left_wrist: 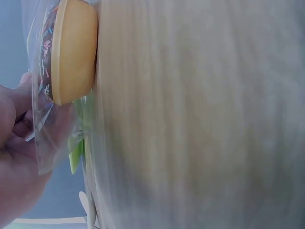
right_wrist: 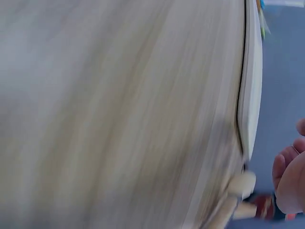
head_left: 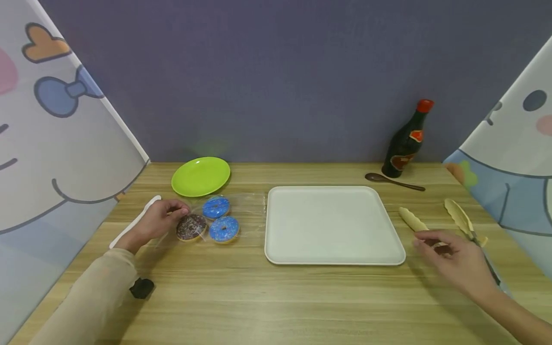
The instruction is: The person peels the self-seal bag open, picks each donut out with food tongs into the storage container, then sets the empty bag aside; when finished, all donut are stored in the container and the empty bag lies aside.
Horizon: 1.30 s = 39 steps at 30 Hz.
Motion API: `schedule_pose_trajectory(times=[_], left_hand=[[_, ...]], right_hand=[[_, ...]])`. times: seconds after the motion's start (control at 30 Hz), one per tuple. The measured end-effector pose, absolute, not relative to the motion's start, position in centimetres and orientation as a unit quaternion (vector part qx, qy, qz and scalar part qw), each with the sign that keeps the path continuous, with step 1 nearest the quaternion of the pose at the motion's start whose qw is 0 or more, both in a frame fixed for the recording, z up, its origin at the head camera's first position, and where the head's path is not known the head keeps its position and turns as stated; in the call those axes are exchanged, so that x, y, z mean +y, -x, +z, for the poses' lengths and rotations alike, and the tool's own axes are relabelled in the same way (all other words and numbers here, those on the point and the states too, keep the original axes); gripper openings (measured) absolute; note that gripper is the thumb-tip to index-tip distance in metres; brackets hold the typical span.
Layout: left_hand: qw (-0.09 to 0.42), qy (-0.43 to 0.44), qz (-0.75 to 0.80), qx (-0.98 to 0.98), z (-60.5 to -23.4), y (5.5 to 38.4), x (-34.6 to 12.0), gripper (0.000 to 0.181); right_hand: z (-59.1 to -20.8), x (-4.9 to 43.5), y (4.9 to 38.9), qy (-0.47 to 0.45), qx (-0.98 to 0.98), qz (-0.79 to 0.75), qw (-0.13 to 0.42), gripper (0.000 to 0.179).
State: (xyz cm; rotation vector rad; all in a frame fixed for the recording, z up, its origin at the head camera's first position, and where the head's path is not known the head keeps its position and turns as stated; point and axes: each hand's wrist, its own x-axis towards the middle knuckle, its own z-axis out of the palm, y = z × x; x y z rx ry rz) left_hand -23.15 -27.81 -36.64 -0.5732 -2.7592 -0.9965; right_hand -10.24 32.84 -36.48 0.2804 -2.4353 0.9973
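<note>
My left hand (head_left: pixel 157 220) pinches the left edge of a clear plastic bag (head_left: pixel 247 201) that lies on the table. Inside it are a chocolate doughnut (head_left: pixel 191 227) with sprinkles and two blue-iced doughnuts (head_left: pixel 224 229). The left wrist view shows the chocolate doughnut (left_wrist: pixel 76 52) from the side, the bag's film running past my fingers. Over on the right, my right hand (head_left: pixel 457 261) hovers with loosely bent fingers and nothing between them. Beneath it lie spread tongs (head_left: pixel 459 216) with cream-coloured tips, partly hidden by the hand.
A white tray (head_left: pixel 332 191) lies mid-table, with a green plate (head_left: pixel 200 177) at the back left. A dark bottle (head_left: pixel 405 143) stands at the back right behind a brown spoon (head_left: pixel 394 181). A long white utensil (head_left: pixel 135 223) and a small black object (head_left: pixel 142 288) lie at left.
</note>
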Motion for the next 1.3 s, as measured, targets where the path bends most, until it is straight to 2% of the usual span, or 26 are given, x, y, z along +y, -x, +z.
schedule_pose_trajectory(times=[0.1, 0.27, 0.47, 0.6, 0.8, 0.93, 1.1, 1.3], left_hand=[[0.070, 0.190, -0.346, -0.916, -36.6, 23.2, -27.8, 0.010], [0.066, 0.189, -0.350, -0.915, -36.7, 23.4, -27.9, 0.010], [0.063, 0.192, -0.349, -0.915, -36.7, 23.5, -28.1, 0.010], [0.059, 0.191, -0.347, -0.916, -36.6, 23.5, -28.2, 0.011], [0.050, 0.183, -0.342, -0.920, -36.7, 23.4, -28.1, 0.011], [0.048, 0.183, -0.346, -0.919, -36.8, 23.4, -28.3, 0.011], [0.040, 0.182, -0.359, -0.915, -36.8, 23.3, -28.3, 0.012], [0.040, 0.186, -0.366, -0.911, -36.9, 23.4, -28.4, 0.012]], right_hand=[[-36.2, 35.1, 9.6, -0.048, -0.911, 0.341, 0.226, 0.024], [-36.7, 38.5, 8.8, 0.006, -0.947, 0.269, 0.177, 0.050], [-37.8, 40.6, 8.3, 0.000, -0.956, 0.205, 0.211, 0.065], [-38.7, 41.3, 8.0, 0.003, -0.956, 0.194, 0.220, 0.085], [-39.5, 41.7, 7.7, 0.023, -0.965, 0.176, 0.192, 0.107], [-39.6, 42.0, 7.9, 0.049, -0.976, 0.159, 0.140, 0.107], [-39.3, 42.3, 8.3, 0.064, -0.983, 0.142, 0.094, 0.097], [-39.0, 42.5, 8.8, 0.051, -0.985, 0.143, 0.076, 0.086]])
